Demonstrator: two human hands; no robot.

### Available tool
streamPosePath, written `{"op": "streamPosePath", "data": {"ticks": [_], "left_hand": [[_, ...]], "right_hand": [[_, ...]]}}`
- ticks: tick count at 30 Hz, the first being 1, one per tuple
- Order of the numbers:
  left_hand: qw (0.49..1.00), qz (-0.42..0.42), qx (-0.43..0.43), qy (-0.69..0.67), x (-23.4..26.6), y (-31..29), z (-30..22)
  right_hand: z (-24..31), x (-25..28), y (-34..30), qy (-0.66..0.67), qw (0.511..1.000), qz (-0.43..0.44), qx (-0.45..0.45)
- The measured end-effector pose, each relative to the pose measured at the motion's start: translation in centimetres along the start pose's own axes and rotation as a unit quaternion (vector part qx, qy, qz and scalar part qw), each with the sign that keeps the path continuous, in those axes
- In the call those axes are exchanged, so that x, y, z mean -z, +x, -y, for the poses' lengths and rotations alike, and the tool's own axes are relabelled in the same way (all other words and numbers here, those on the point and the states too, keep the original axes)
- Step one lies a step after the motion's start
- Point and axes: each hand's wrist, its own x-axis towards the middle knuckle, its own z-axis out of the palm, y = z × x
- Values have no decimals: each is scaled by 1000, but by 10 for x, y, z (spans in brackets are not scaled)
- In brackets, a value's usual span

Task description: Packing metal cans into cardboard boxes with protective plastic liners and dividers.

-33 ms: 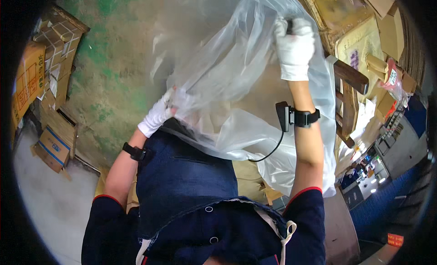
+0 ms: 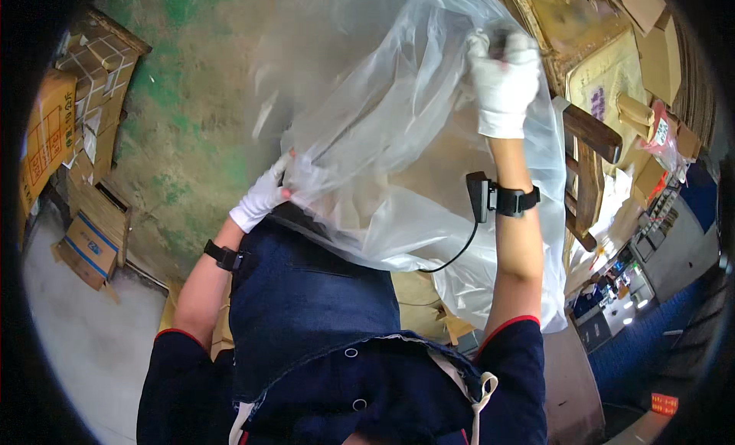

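Note:
A large clear plastic sheet or bag point(image 2: 413, 108) spreads in loose folds in front of me, over something brownish that shows only dimly through it. My left hand point(image 2: 264, 192), in a white glove with bare fingertips showing, pinches the sheet's near left edge beside my apron. Farther off, on the right, my right hand point(image 2: 505, 85) is raised over the sheet's far right part. Its gloved fingers curl around something dark point(image 2: 499, 45); motion blur keeps me from telling what it is.
Stacked cartons point(image 2: 53, 139) stand on the left, with a smaller box point(image 2: 90, 242) nearer. On the right, a wooden frame with dark-ended bars point(image 2: 593, 131) sits close to my right forearm, beside cardboard pieces point(image 2: 651, 55). Worn green-brown floor point(image 2: 184, 139) lies ahead left.
My right hand has shifted slightly to the right, and the plastic's folds have moved a little with it. My left hand stays at nearly the same spot on the edge.

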Motion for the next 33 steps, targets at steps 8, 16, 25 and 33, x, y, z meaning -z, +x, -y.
{"op": "streamPosePath", "data": {"ticks": [8,16,25,33], "left_hand": [[975,-66,152,147,-1,90,14],[935,-165,-3,315,-12,130,41],[864,-14,131,486,43,148,78],[851,-128,-28,509,132,166,68]], "right_hand": [[-75,-41,-6,404,760,314,-400],[-94,-101,0,404,704,539,-225],[-108,-147,12,-164,704,674,-154],[-6,-19,17,425,821,270,-269]]}}
